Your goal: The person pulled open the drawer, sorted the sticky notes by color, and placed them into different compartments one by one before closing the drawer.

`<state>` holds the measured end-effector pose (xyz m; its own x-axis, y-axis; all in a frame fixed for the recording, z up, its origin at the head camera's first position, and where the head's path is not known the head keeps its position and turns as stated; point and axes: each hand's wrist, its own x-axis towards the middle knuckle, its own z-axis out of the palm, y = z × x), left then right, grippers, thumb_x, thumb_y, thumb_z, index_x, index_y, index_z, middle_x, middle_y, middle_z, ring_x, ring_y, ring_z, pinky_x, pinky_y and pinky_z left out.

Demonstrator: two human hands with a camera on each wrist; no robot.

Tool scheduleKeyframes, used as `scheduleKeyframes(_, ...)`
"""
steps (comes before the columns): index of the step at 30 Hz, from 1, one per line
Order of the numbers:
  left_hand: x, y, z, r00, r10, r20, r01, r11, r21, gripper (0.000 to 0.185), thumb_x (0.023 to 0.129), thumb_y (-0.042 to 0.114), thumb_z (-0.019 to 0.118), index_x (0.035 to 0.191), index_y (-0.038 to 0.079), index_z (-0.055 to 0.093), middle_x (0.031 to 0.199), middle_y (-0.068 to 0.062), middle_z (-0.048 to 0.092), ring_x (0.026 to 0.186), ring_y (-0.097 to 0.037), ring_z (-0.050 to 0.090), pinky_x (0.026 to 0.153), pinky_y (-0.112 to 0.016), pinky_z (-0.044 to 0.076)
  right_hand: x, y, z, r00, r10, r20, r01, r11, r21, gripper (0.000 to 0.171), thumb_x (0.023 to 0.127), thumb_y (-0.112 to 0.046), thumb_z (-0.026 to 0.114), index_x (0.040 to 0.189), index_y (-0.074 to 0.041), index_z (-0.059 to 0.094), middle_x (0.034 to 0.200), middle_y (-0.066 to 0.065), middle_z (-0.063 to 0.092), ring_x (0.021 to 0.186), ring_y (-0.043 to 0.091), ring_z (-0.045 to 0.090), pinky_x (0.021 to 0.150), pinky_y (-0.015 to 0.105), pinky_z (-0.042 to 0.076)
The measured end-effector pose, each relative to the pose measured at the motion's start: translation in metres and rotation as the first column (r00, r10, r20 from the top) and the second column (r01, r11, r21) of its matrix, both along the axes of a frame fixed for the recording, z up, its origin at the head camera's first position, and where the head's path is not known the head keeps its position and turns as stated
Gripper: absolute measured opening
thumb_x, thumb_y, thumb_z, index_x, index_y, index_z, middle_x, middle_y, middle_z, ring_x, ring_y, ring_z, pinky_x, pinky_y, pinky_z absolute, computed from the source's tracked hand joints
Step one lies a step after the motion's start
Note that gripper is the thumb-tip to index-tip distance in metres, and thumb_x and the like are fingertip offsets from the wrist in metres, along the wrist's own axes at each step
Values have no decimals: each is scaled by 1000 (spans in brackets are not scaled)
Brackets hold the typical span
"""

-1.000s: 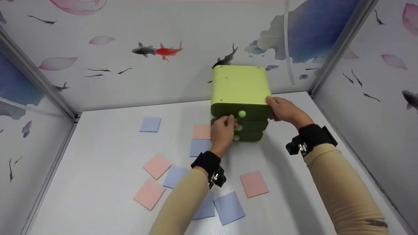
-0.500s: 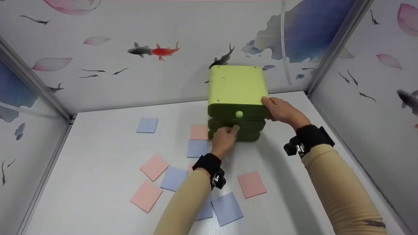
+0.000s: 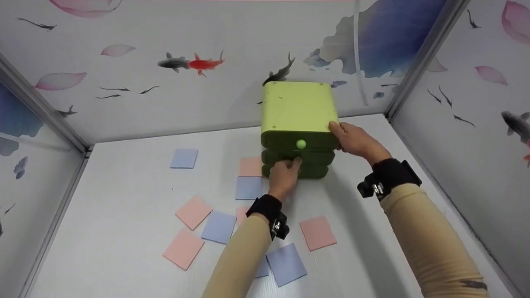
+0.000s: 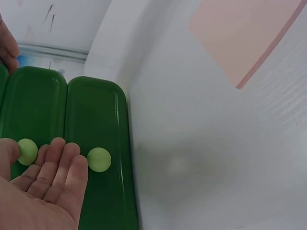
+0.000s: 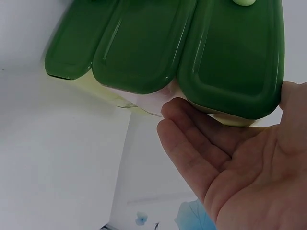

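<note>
A small green drawer cabinet (image 3: 300, 105) stands near the back wall, light green on top with dark green drawer fronts. My left hand (image 3: 283, 178) is at the middle drawer, its thumb and fingers pinching the round middle knob (image 4: 28, 151). Just beyond those fingers, the bottom knob (image 4: 99, 159) shows in the left wrist view. The top drawer's knob (image 3: 301, 144) is untouched. With the thumb over the top edge and fingers against the side, my right hand (image 3: 359, 142) grips the cabinet's right side. Whether the middle drawer stands slightly out, I cannot tell.
Several pink and blue square cards lie on the white table (image 3: 124, 215), including a blue card (image 3: 184, 158) at the far left and a pink card (image 3: 318, 233) at the front. Patterned panels (image 3: 136, 25) enclose the table's back and sides.
My left hand has moved slightly down along the drawer fronts onto the middle knob. The right hand keeps its grip on the cabinet. The head view has shifted a little.
</note>
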<state>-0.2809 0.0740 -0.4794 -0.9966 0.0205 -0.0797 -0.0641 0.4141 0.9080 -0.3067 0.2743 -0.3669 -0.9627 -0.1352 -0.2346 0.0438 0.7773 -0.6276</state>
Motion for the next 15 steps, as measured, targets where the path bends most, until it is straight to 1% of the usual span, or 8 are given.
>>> scheduleKeyframes(3,2,-2,-1,1000,-15,-1,15,1000,11,48,99,42,51,75,5,69,62,5,53,56,-11,44,54,-25,34,0,-1,0,1000,8,-6,-8,1000,7,63,102,-57,18,108,-2,49,96,14,55,83,21,52,73,31,43)
scheduleKeyframes(6,5,-4,0,999,-36,0,36,999,24,45,99,41,51,72,9,68,65,2,58,57,-12,46,55,-25,36,0,-1,0,1000,12,-7,-12,1000,28,64,102,-57,17,109,-2,49,95,13,55,81,21,52,74,32,43)
scheduleKeyframes(9,8,-6,1,999,-50,-4,50,998,25,43,99,41,51,72,12,69,72,-2,66,60,-12,50,57,-24,38,0,-1,0,1000,11,2,-11,999,41,66,102,-57,17,111,-1,49,96,14,56,81,21,52,75,32,43)
scheduleKeyframes(13,12,-8,0,998,-66,4,66,997,42,45,99,42,52,79,8,73,80,-7,71,63,-12,51,59,-24,39,-1,0,0,1000,13,12,-14,999,46,67,102,-58,16,114,-1,48,99,14,55,85,23,53,77,33,43)
scheduleKeyframes(15,14,-9,-1,997,-77,9,76,996,50,45,99,42,52,80,8,73,80,-8,71,64,-12,51,59,-24,39,-1,0,0,1000,16,12,-17,999,50,67,102,-58,16,114,-1,48,98,14,55,85,23,53,77,33,43)
